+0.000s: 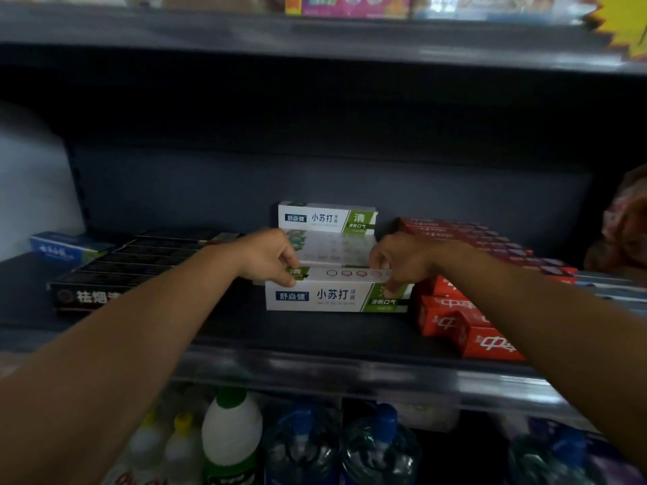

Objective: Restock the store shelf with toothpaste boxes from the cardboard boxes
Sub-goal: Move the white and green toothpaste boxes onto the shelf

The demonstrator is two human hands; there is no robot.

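A white and green toothpaste box lies lengthwise near the front of the dark shelf. My left hand pinches its upper left end. My right hand grips its upper right end. Behind it more white and green boxes form a row, the rearmost standing highest against the back panel. No cardboard box is in view.
Black toothpaste boxes fill the shelf to the left, with a blue box behind them. Red boxes are stacked on the right, close to the held box. Bottles stand on the shelf below; another shelf edge runs overhead.
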